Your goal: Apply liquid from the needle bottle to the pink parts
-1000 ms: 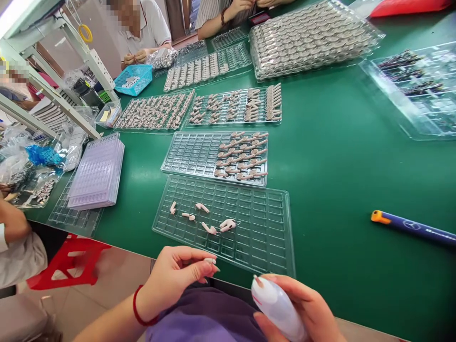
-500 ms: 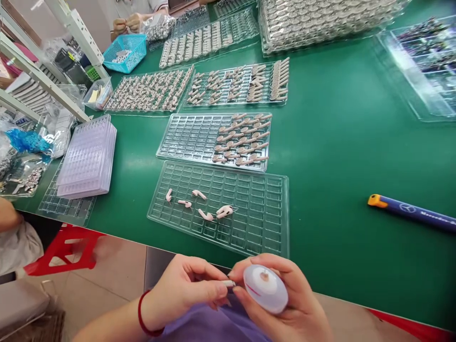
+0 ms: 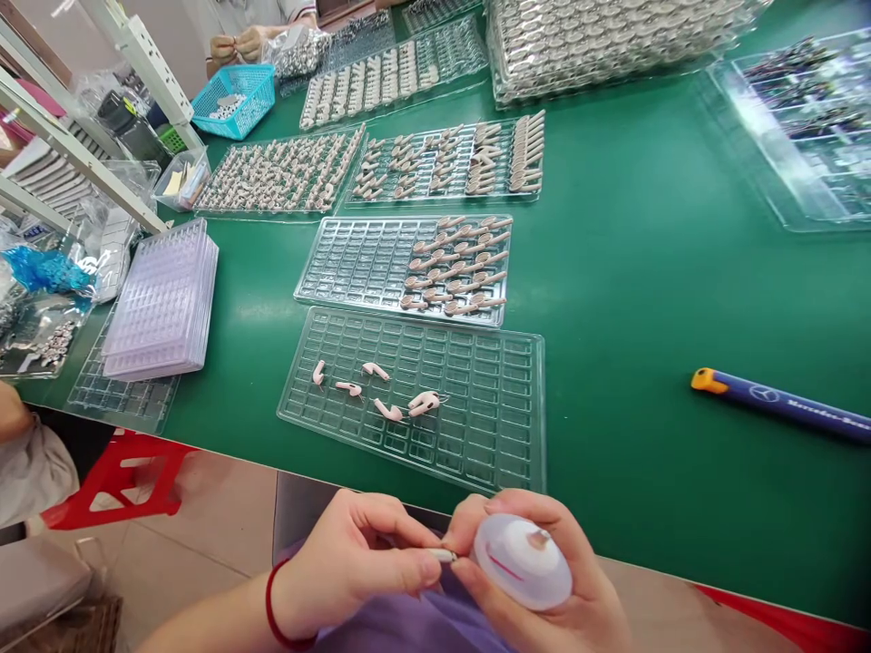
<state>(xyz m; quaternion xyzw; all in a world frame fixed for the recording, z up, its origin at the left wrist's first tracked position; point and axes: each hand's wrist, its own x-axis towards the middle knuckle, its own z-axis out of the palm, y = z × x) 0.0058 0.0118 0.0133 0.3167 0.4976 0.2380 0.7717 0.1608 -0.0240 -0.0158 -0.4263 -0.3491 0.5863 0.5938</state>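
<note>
My left hand [image 3: 354, 562], with a red band at the wrist, pinches a small pale earbud part [image 3: 442, 554] at the bottom of the view, below the table edge. My right hand [image 3: 544, 589] is wrapped round a white squeeze bottle [image 3: 523, 562] whose bottom faces the camera. The bottle's hidden tip end meets the part between both hands. Just beyond, a clear compartment tray [image 3: 476, 426] holds several loose pink earbud parts [image 3: 387, 408]. Behind it lies a second tray [image 3: 354, 263] whose right half is filled with pink parts [image 3: 455, 272].
A green table [image 3: 646, 299] carries more filled trays [image 3: 286, 172] and stacked trays [image 3: 599, 36] at the back. A purple tray stack [image 3: 160, 308] sits left, a blue-and-orange tool [image 3: 776, 399] right. Another person's hands [image 3: 238, 45] work by a blue basket [image 3: 228, 100]. A red stool [image 3: 115, 476] stands lower left.
My hands came together: the right turned the bottle so its bottom faces the camera, and the left brought the part up to it. The view shifted down a little.
</note>
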